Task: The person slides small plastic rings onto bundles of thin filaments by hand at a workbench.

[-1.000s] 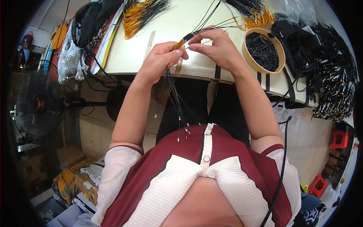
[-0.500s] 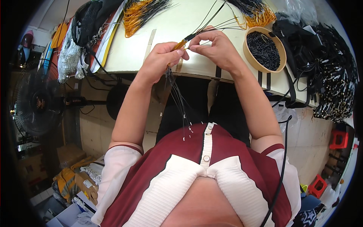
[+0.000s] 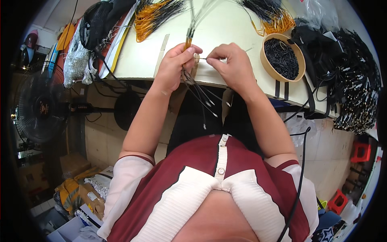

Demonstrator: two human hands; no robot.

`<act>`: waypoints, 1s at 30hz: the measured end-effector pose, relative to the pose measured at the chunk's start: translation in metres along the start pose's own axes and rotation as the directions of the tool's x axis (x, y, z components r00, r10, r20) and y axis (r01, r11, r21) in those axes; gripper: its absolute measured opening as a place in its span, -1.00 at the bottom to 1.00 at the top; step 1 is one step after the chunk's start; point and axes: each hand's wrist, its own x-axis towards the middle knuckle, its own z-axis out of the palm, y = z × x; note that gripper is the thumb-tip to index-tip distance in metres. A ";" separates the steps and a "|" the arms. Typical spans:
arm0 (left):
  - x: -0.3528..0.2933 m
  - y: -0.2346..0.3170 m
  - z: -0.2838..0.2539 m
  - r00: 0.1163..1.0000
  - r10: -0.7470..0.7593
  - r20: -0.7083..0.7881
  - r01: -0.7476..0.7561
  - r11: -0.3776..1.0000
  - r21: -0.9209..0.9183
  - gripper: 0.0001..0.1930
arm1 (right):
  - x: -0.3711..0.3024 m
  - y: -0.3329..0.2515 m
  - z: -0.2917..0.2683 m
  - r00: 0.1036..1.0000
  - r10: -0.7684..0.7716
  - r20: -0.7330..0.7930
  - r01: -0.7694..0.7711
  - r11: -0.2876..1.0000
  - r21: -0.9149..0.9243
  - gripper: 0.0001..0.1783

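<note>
My left hand [image 3: 175,67] is closed around a bundle of thin wires [image 3: 188,42] with yellow-orange middles and black leads. The upper leads fan out over the table, blurred. Dark lower leads with small pale tips hang past the table's edge above my lap. To the right, my right hand [image 3: 235,68] pinches one thin wire [image 3: 201,59] between thumb and forefinger. That wire runs level across the gap between my hands, yellowish near the left hand and dark at the right fingertips. What lies inside the right fingers is hidden.
A tan round bowl [image 3: 264,60] of short black tubes stands to the right on the pale table [image 3: 139,60]. Orange-and-black wire bundles [image 3: 150,22] lie at the back. Black cables [image 3: 354,88] crowd the right edge. A fan [image 3: 42,107] stands at left.
My right hand has drawn away from the left and slightly lower, with the wire now stretched between them. The bundle's upper leads have swung from slanting right to nearly upright.
</note>
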 end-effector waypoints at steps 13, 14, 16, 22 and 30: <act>0.007 -0.008 0.002 0.999 -0.036 -0.006 0.037 0.997 0.075 -0.82 | 0.020 -0.003 -0.024 0.971 0.211 0.116 -0.240 0.813 0.530 -0.85; 0.009 -0.009 0.003 0.999 -0.029 0.014 0.028 0.995 0.097 -0.82 | 0.024 0.006 -0.008 0.979 0.182 0.094 -0.204 0.825 0.527 -0.85; 0.008 -0.009 0.002 0.999 -0.035 0.021 0.033 0.994 0.103 -0.81 | 0.029 0.011 0.008 0.972 0.211 0.107 -0.231 0.751 0.619 -0.87; 0.002 -0.007 0.006 1.000 0.012 0.014 -0.013 0.999 0.037 -0.81 | 0.026 0.022 0.017 0.963 0.232 0.138 -0.239 0.494 0.836 -0.88; 0.004 -0.011 -0.007 0.998 0.032 -0.061 -0.018 0.976 0.216 -0.82 | -0.001 -0.009 -0.029 0.981 0.147 -0.129 -0.108 0.958 0.266 -0.88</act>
